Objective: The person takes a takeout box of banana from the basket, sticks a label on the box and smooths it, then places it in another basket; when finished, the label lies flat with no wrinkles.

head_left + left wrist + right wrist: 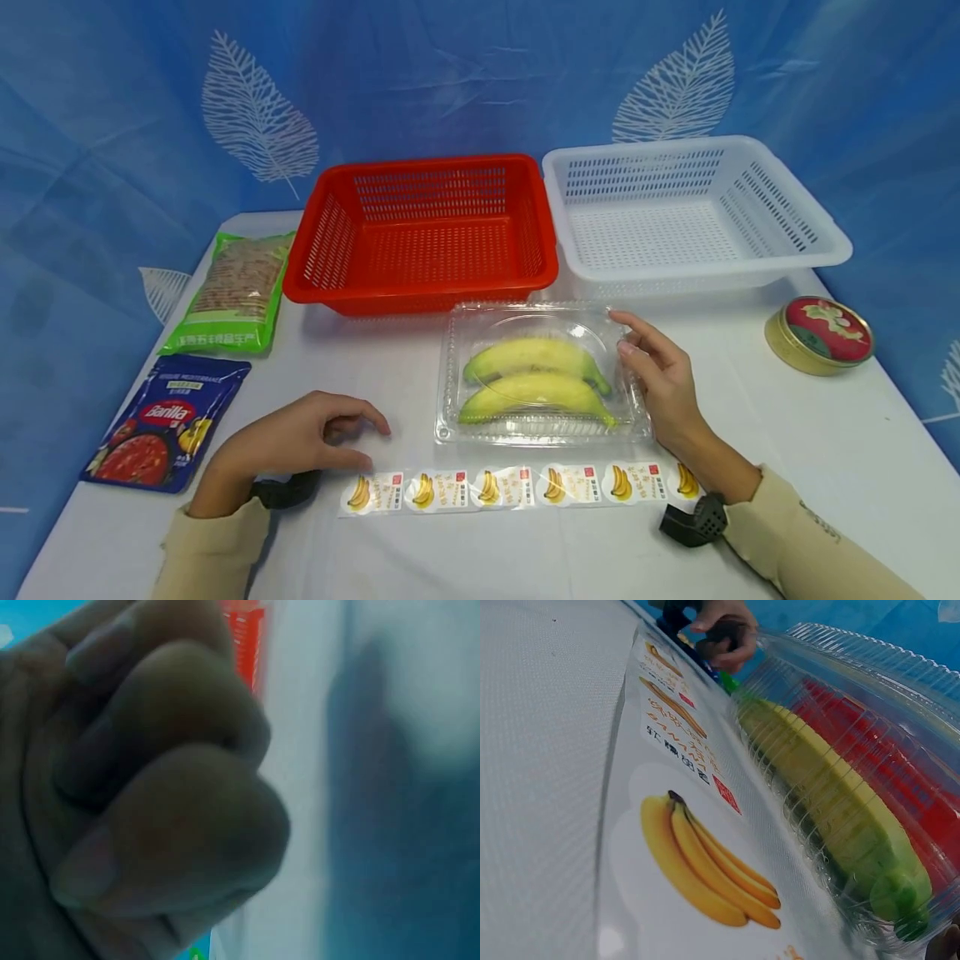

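My right hand (660, 379) holds the right side of a clear plastic box (447, 375), thumb and forefinger bent onto its edge near the far corner. Inside the box, under the see-through lid, two bananas (536, 393) lie one behind the other, yellow with greenish tips. The box sits in the middle of the white table (525, 550), just in front of the red basket (420, 296). My left hand (307, 429) holds nothing; its forefinger and thumb are apart, while the wrist view shows other fingers curled loosely toward my palm. The thumb is close to the left end of a strip of banana stickers (517, 489), though I cannot tell whether it touches. That strip lies along the near side of the box, and its right end runs toward my right wrist. A white basket (697, 271) stands right beside the red one. Off to my right is a round tin (825, 333) with a red and green top. To my left lie a dark blue sauce pouch (161, 425) and, beyond it, a green bag (236, 292). Blue cloth (465, 100) with white leaves hangs behind everything.
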A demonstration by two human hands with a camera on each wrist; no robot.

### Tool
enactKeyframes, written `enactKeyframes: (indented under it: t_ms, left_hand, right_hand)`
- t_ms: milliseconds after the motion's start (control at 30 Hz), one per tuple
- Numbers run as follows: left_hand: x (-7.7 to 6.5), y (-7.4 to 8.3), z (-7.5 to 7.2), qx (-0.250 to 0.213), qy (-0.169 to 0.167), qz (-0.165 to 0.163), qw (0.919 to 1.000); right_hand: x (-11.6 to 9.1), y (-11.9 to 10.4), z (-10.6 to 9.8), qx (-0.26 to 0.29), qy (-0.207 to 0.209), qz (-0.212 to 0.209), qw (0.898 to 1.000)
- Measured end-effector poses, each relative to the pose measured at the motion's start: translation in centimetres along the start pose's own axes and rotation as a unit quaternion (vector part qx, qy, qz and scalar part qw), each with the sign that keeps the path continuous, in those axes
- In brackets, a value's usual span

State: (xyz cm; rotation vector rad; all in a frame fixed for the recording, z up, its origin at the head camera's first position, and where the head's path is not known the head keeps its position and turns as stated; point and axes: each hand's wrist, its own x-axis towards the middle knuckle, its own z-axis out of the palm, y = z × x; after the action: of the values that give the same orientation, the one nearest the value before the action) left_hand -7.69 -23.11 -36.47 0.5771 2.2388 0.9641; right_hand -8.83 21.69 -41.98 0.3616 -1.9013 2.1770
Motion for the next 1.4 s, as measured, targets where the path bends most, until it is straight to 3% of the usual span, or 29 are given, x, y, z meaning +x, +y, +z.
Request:
enactKeyframes:
  t_ms: [167,400,800,1400]
  left_hand:
    - [0.1,0.1,0.7,-0.009,-0.044,-0.027,0.9986]
    - [0.4,0.0,1.2,-0.008,-0.069,-0.024,0.9973]
    - [1.1,0.8,1.7,0.042,-0.058,-0.043,0.9965]
    - [1.1,1.0,1.9,0.02,-0.071,-0.044,0.9963]
  right_hand:
    - [0.0,0.0,0.0,-0.005,0.0,0.001,1.0]
    - [0.0,-0.1,0.0,-0.007,0.0,-0.001,1.0]
    - [0.1,-0.1,-0.1,0.007,-0.004,-0.004,1.0]
    - [0.1,-0.2,0.0,0.004,-0.002,0.004,1.0]
